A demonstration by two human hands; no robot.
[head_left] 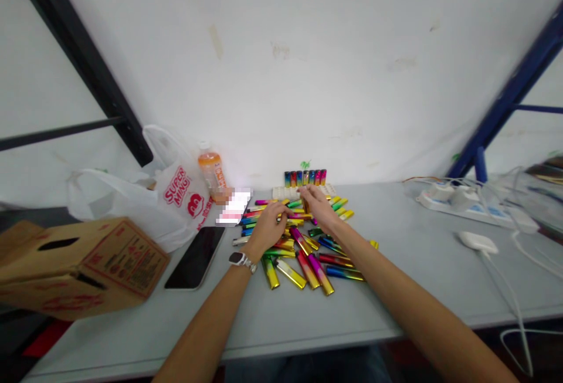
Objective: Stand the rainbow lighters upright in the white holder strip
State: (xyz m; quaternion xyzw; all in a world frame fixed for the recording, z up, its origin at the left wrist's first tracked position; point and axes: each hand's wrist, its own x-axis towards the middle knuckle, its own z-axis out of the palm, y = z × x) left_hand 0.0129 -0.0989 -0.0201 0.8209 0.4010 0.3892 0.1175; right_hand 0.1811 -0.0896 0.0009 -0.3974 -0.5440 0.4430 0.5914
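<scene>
A low, cream-white plastic tray [278, 193] with small openings sits at the back of the grey tabletop [409, 236], by the white wall; seven upright, shiny cylinders [299, 179] in metallic blue, red and pink stand in a row at its rear side, though whether they are seated in it is unclear. In front, a loose heap of slim, metallic gold, pink, blue and green lighter-shaped sticks [321, 274] spreads across the tabletop. The right hand [317, 206] reaches to the tray's front edge, fingers drawn narrow; I cannot tell whether they grip anything. The left hand [269, 226] curls loosely over the heap, its grip likewise unclear. To the left stands a brown cardboard box [125, 260] with an oval hand-hole, its inside hidden. Just behind it slumps a white plastic bag with red print [145, 214], contents unreadable, beside a clear plastic bottle [211, 166] showing orange.
</scene>
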